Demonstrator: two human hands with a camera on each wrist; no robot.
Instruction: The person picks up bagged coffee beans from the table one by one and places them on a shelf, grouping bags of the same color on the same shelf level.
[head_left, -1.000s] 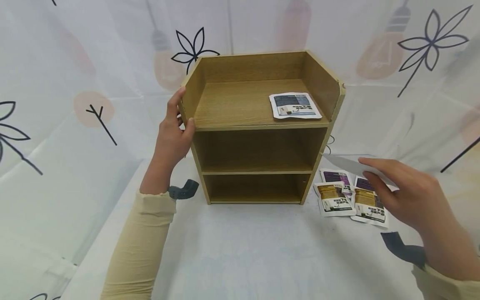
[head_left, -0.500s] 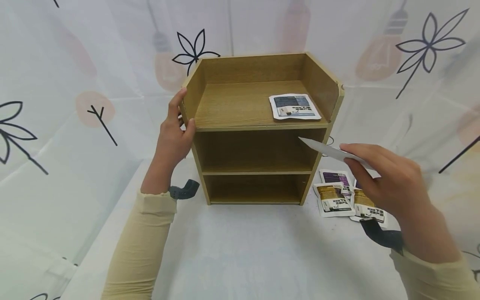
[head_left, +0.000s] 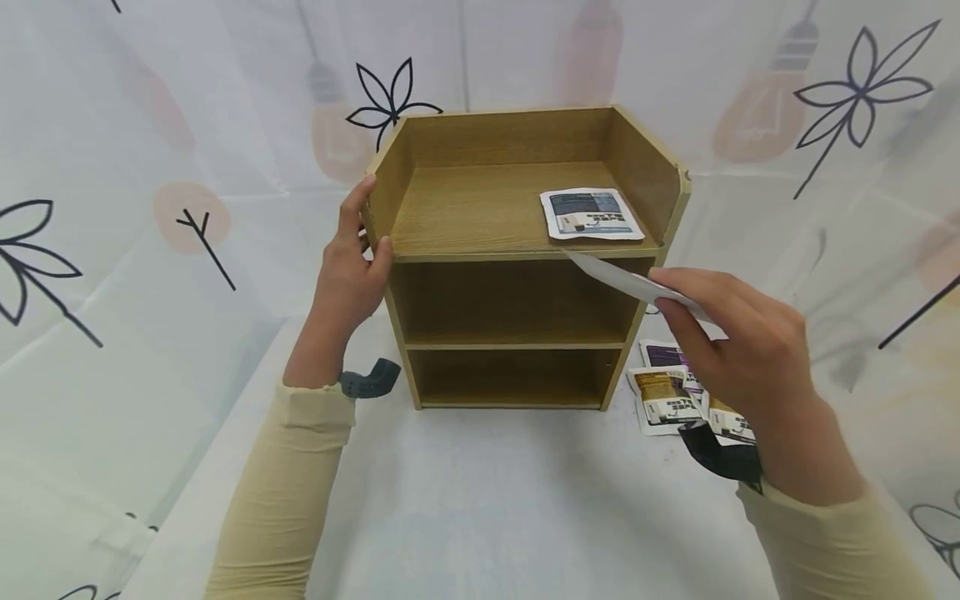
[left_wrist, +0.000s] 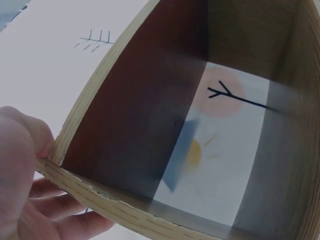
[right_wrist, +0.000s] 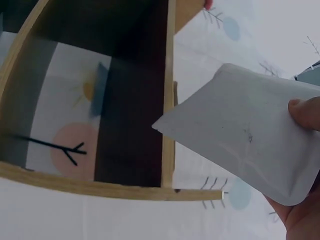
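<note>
A small wooden shelf unit (head_left: pixel 472 208) with an open top tray and two compartments below stands on the table. My left hand (head_left: pixel 348 275) grips its left side; in the left wrist view the thumb and fingers lie on either side of the wooden edge. Between thumb and fingers, my right hand (head_left: pixel 750 354) pinches a flat white pouch (head_left: pixel 624 283), seen nearly edge-on. The right wrist view shows the pouch's plain face (right_wrist: pixel 245 130). Its far corner is in front of the top tray's front edge. A blue-labelled pouch (head_left: pixel 592 214) lies flat at the tray's right.
Right of the shelf unit, a gold-labelled pouch (head_left: pixel 666 398), a purple-labelled pouch (head_left: pixel 660 355) and another gold one (head_left: pixel 729 421) lie overlapping on the white tabletop (head_left: pixel 480 500). My right hand and wrist partly cover them. A printed white cloth (head_left: pixel 255 108) hangs behind.
My right hand has moved left and upward with the white pouch, from above the pile to the front of the shelf unit. The left hand keeps its hold on the side.
</note>
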